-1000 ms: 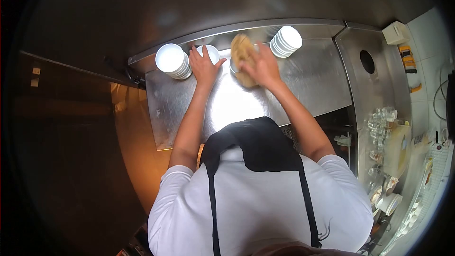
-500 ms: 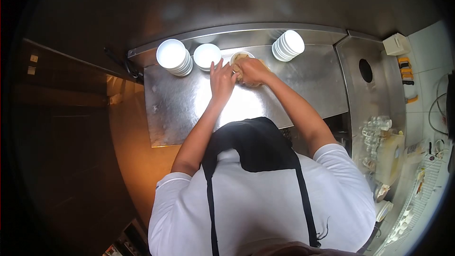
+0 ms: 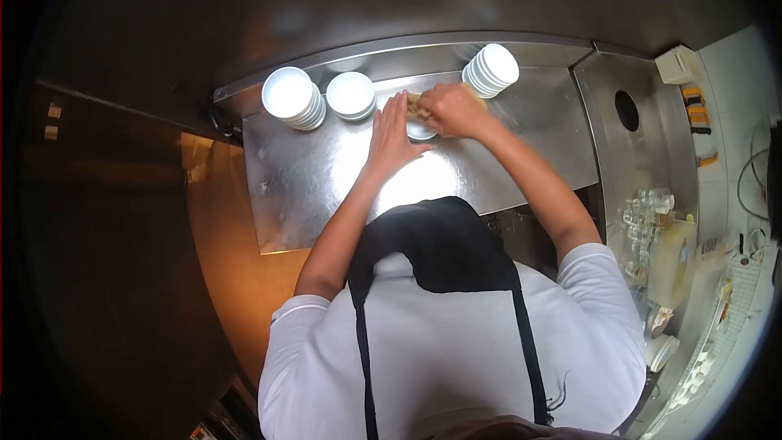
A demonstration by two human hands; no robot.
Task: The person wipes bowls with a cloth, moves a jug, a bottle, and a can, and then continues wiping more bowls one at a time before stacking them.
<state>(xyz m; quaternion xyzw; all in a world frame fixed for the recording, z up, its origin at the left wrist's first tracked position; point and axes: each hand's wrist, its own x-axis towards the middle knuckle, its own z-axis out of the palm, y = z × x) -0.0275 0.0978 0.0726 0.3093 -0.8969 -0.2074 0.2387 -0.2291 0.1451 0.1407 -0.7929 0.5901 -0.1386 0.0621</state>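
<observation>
Brushed-metal counter [image 3: 521,147], glossy beneath the light, with a sink unit [image 3: 652,147] at right and white wall tiles [image 3: 725,61] beyond. Smooth, round white bowls stand in a left stack [image 3: 289,94], a middle stack [image 3: 351,96] and a right stack [image 3: 491,69]. Left hand [image 3: 391,140]: fingers extended, thumb spread, against the front bowl [image 3: 421,131]. Right hand [image 3: 458,110]: fingers curled around a crumpled tan cloth [image 3: 416,106], apparently fabric, at that bowl.
</observation>
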